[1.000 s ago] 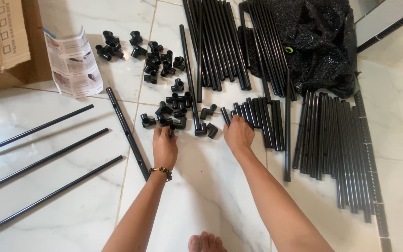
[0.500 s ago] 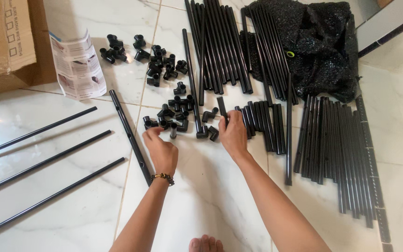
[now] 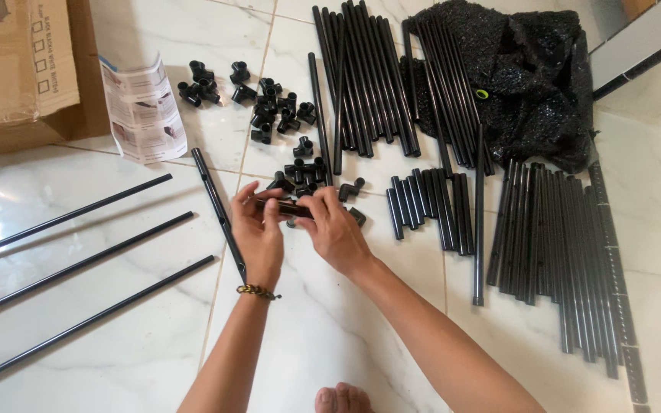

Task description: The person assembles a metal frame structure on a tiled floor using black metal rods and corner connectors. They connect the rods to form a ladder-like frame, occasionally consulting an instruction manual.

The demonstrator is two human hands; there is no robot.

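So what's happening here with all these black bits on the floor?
A person sits over a white tiled floor and holds a short black tube between the left hand and the right hand, just below a scatter of small black connectors. Bundles of black tubes lie to the right, three long rods to the left, with a folded leaflet, a cardboard box and black netting farther up.

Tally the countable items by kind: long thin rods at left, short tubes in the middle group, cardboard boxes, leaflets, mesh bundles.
Long thin rods: 3
Short tubes in the middle group: about 8
Cardboard box: 1
Leaflet: 1
Black mesh bundle: 1
Total: about 14
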